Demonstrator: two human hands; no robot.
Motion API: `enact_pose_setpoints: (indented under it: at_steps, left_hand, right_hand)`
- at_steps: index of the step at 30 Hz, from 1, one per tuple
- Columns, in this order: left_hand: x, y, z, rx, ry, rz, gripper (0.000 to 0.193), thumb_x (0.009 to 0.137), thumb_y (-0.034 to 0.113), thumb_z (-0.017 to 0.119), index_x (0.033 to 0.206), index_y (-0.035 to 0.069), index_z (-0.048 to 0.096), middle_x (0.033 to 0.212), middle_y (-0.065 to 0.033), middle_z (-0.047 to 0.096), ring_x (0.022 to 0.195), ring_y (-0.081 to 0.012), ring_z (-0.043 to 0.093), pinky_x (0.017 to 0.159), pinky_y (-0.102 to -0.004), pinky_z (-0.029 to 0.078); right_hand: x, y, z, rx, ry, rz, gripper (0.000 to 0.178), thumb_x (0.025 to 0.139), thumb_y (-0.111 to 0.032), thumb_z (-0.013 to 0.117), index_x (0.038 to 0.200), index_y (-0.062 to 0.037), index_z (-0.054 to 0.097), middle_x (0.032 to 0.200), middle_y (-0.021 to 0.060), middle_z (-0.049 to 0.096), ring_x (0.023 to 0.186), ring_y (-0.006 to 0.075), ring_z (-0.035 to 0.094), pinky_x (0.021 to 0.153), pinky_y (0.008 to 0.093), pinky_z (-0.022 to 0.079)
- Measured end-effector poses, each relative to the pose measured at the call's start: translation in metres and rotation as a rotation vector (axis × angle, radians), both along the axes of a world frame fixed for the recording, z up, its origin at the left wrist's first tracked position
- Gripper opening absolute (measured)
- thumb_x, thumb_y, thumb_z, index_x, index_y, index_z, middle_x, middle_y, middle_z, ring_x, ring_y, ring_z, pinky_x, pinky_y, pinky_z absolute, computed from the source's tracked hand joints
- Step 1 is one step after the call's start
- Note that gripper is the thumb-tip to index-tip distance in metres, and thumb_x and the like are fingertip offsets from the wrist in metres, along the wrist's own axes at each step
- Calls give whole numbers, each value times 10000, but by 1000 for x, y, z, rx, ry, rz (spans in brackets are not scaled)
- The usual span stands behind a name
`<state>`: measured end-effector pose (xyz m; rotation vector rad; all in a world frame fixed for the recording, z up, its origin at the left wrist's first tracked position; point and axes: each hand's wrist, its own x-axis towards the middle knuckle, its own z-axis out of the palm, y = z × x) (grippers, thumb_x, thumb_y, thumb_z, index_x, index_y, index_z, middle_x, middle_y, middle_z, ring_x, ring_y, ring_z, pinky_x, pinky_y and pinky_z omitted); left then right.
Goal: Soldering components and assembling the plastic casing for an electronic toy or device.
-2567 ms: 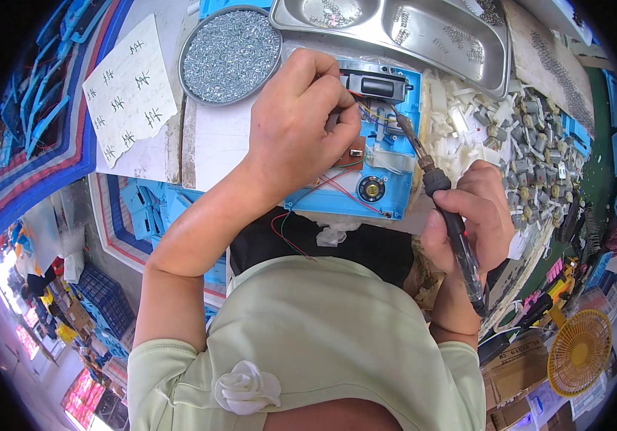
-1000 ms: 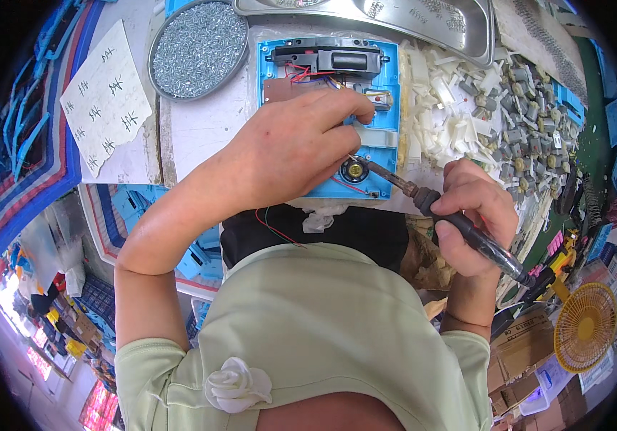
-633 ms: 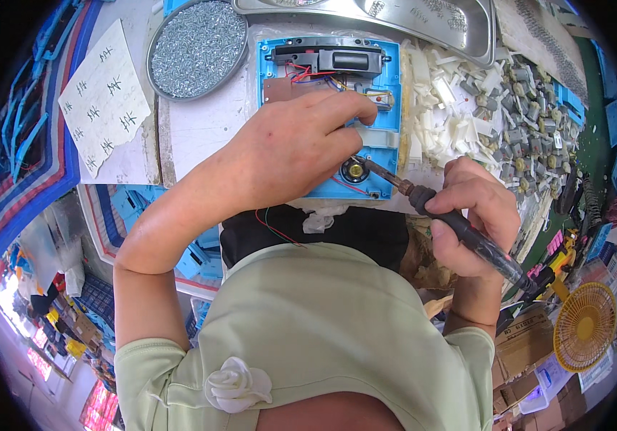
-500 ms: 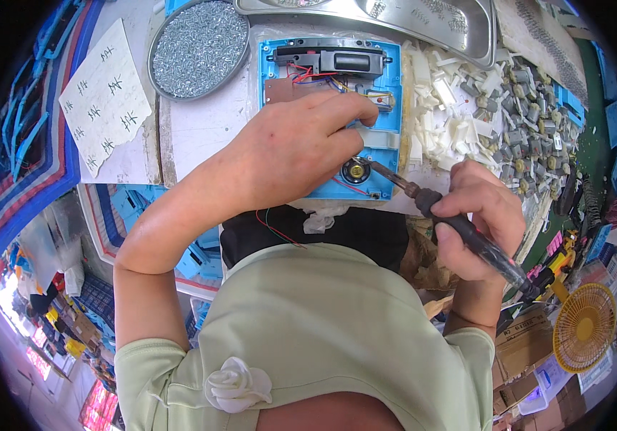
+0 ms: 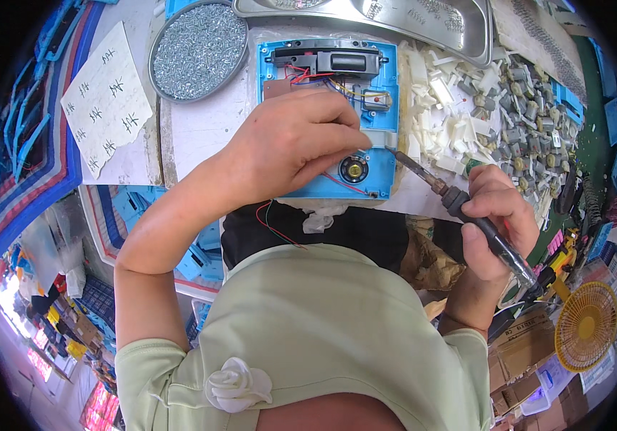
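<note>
A blue plastic housing (image 5: 384, 167) lies before me, with a small round speaker (image 5: 354, 169) near its front edge. Over its left half reaches my left hand (image 5: 298, 140), thumb and index finger pinched together just above the speaker. What lies between those fingertips is too small to make out. My right hand (image 5: 499, 219) grips a soldering iron (image 5: 457, 201) by its black handle. Its tip points up and left, by the housing's right edge, apart from the speaker. A small motor (image 5: 377, 100) and a black module (image 5: 349, 63) sit farther back, with red, blue and yellow wires.
A round dish of screws (image 5: 197, 50) and a metal tray (image 5: 459, 32) stand at the back. White plastic parts (image 5: 441, 108) and small grey motors (image 5: 520, 108) are heaped right of the housing. Marked paper (image 5: 106, 100) lies left; a yellow fan (image 5: 586, 327) is at lower right.
The soldering iron has drawn back from the speaker, up and to the right. My left hand has come down slightly, its fingers closing into a pinch above the speaker.
</note>
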<state>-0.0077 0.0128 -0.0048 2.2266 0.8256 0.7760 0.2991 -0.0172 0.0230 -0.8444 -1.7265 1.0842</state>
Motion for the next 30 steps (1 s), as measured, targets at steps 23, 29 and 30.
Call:
enact_pose_setpoints:
  at_steps: [23, 29, 30]
  left_hand:
    - [8, -3, 3, 39, 93, 39, 230, 698, 14, 760, 883, 86, 644, 1054, -82, 628, 914, -287, 656, 729, -374, 546]
    - [7, -2, 2, 56, 102, 25, 233, 695, 20, 764, 883, 88, 644, 1079, -85, 630, 923, -295, 659, 732, -383, 551]
    - [7, -2, 3, 59, 103, 24, 233, 695, 21, 765, 883, 88, 644, 1080, -85, 630, 922, -295, 659, 731, -384, 551]
  right_hand:
    - [-11, 2, -3, -9, -70, 110, 190, 694, -64, 730, 873, -15, 689, 662, 66, 570, 577, 220, 503, 522, 327, 381]
    - [-12, 3, -4, 1, -80, 108, 193, 681, -54, 722, 868, -16, 690, 659, 69, 570, 575, 225, 501, 522, 328, 386]
    - [-12, 4, -4, 1, -81, 106, 194, 680, -53, 722, 868, -18, 690, 658, 68, 571, 574, 224, 501, 521, 327, 385]
